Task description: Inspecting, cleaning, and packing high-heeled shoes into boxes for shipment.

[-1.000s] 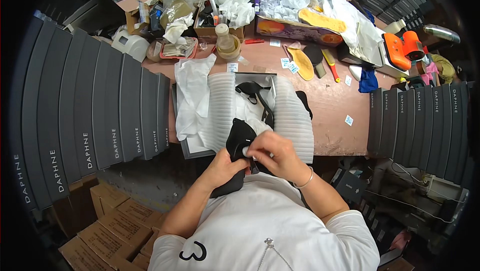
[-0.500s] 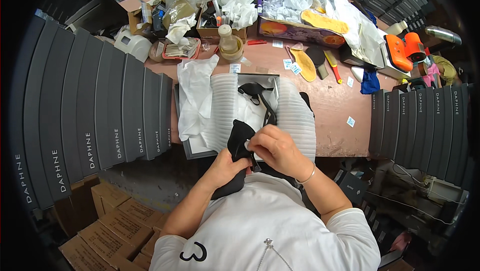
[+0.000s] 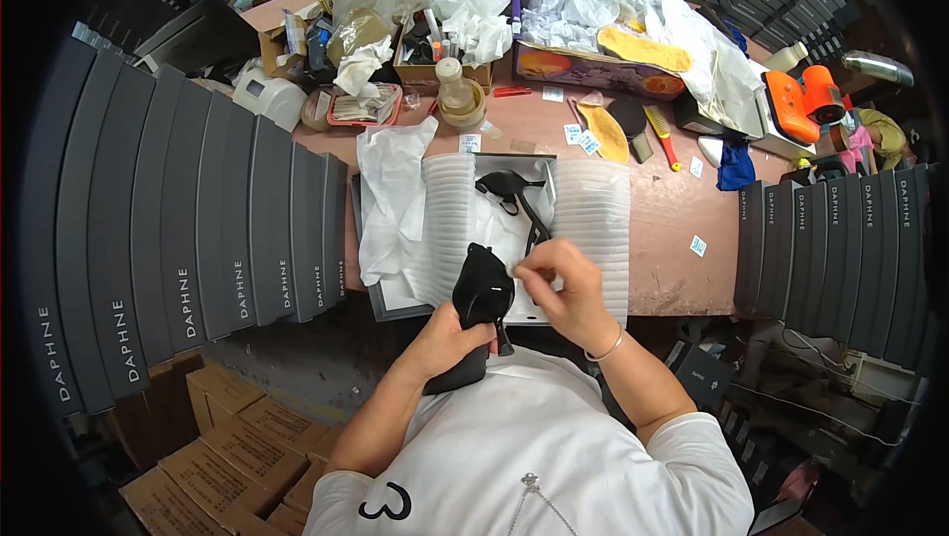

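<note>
My left hand (image 3: 447, 343) is closed round a black high-heeled shoe (image 3: 480, 284), held tilted at the near edge of an open grey shoebox (image 3: 395, 311). Just right of the shoe's toe, my right hand (image 3: 565, 287) pinches a small whitish bit, too small to name. It stands slightly apart from the shoe. In the box lies a second black shoe (image 3: 506, 183) with straps, partly hidden by my right hand. White ribbed foam sheets (image 3: 591, 210) fold out over both sides of the box, and white tissue paper (image 3: 390, 210) hangs over its left.
Tall rows of dark grey shoeboxes (image 3: 215, 210) flank the left, with more shoeboxes (image 3: 835, 259) at right. Behind the box stand a bottle in a bowl (image 3: 457, 93) and a carton of crumpled paper (image 3: 593, 69). A brush (image 3: 662, 135) and yellow insole (image 3: 603, 131) lie far right.
My right hand has drawn back to the right, off the shoe, with the whitish bit still pinched. The shoe shows more of its dark face, with a small light mark.
</note>
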A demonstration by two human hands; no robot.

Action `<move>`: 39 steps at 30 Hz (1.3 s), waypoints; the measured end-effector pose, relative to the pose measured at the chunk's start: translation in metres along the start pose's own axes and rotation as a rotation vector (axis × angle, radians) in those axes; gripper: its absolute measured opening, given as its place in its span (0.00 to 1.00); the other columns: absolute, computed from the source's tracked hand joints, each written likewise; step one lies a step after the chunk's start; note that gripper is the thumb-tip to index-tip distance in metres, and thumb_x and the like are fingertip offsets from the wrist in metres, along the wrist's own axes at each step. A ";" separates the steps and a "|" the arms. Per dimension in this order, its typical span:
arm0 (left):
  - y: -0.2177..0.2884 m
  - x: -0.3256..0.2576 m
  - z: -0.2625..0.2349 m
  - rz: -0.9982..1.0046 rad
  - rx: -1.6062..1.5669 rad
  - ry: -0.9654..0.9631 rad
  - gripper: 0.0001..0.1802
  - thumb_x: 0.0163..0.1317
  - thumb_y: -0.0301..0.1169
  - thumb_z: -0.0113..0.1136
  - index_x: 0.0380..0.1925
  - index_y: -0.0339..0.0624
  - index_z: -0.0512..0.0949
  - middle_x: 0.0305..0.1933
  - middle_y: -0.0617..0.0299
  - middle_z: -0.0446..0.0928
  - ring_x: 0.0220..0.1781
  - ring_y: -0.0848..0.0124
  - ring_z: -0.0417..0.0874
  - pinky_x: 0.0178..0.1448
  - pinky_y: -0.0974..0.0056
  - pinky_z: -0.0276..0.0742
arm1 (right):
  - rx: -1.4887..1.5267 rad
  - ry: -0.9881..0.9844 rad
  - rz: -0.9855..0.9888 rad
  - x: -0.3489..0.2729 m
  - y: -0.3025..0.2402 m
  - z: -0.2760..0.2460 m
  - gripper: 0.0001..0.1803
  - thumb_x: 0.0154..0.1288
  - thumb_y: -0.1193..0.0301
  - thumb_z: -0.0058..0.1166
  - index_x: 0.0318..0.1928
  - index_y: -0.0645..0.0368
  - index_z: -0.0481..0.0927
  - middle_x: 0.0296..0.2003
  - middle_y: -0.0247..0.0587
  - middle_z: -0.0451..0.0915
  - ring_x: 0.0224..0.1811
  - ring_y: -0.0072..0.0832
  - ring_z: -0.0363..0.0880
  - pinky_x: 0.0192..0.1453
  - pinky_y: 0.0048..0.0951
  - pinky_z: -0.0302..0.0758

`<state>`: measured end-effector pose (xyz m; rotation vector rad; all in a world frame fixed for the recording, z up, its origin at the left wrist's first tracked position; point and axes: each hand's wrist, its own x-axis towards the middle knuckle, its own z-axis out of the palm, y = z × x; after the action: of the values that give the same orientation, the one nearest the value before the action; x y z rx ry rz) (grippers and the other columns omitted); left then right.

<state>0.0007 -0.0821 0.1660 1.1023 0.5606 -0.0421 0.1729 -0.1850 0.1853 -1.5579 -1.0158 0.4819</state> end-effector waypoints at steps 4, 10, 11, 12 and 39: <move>-0.004 0.001 -0.006 -0.029 -0.098 -0.006 0.08 0.60 0.24 0.58 0.40 0.35 0.75 0.33 0.61 0.78 0.34 0.72 0.81 0.40 0.64 0.79 | 0.073 -0.017 0.092 -0.002 0.006 -0.008 0.04 0.58 0.80 0.60 0.31 0.62 0.77 0.28 0.34 0.75 0.27 0.19 0.71 0.32 0.20 0.68; -0.011 0.003 -0.005 0.037 -0.078 0.043 0.09 0.60 0.24 0.57 0.41 0.35 0.74 0.32 0.60 0.78 0.32 0.70 0.81 0.39 0.65 0.80 | 0.014 -0.231 -0.227 -0.009 -0.003 0.008 0.06 0.55 0.79 0.62 0.33 0.60 0.79 0.30 0.37 0.77 0.31 0.30 0.74 0.36 0.26 0.71; -0.009 0.002 -0.004 -0.002 -0.081 0.039 0.09 0.60 0.23 0.57 0.41 0.35 0.74 0.32 0.60 0.78 0.32 0.70 0.81 0.38 0.66 0.80 | -0.043 -0.218 -0.244 -0.005 0.000 0.007 0.06 0.54 0.80 0.62 0.34 0.60 0.79 0.30 0.37 0.77 0.32 0.31 0.75 0.37 0.27 0.71; -0.005 0.001 -0.004 -0.041 -0.084 0.034 0.09 0.60 0.23 0.56 0.41 0.35 0.74 0.32 0.60 0.78 0.32 0.70 0.81 0.38 0.66 0.80 | -0.100 -0.205 -0.259 -0.001 0.002 0.006 0.07 0.54 0.80 0.62 0.34 0.59 0.79 0.30 0.37 0.77 0.32 0.32 0.75 0.38 0.28 0.71; -0.001 0.001 -0.002 -0.009 0.050 0.085 0.09 0.58 0.20 0.54 0.39 0.33 0.75 0.33 0.61 0.78 0.35 0.71 0.81 0.38 0.64 0.80 | -0.119 -0.356 -0.260 0.003 -0.003 -0.002 0.09 0.51 0.80 0.61 0.34 0.57 0.78 0.31 0.37 0.75 0.34 0.35 0.74 0.40 0.31 0.67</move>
<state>0.0007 -0.0802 0.1642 1.1538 0.6438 -0.0172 0.1747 -0.1834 0.1894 -1.4441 -1.5218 0.5347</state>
